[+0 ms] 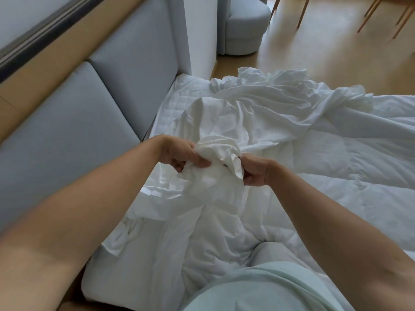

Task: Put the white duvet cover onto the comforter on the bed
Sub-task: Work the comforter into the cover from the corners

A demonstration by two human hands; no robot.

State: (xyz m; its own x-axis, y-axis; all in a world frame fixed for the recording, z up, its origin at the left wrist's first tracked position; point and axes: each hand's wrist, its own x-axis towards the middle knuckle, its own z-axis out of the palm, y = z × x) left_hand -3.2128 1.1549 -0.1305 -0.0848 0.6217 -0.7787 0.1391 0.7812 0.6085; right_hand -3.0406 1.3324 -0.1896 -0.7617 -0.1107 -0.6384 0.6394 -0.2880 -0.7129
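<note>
The white duvet cover [258,108] lies rumpled across the bed, with a bunched part lifted in front of me. My left hand [182,154] grips that bunch from the left, fingers curled into the cloth. My right hand [256,170] pinches the same bunch from the right. The puffy white comforter [350,167] spreads over the bed to the right and under the cover. What lies inside the bunch is hidden.
A grey-blue padded headboard [94,117] runs along the left. The quilted mattress [170,113] shows beside it. A grey armchair [244,25] and wooden chair legs [303,12] stand on the wooden floor beyond the bed. My pale green shirt [265,288] fills the bottom.
</note>
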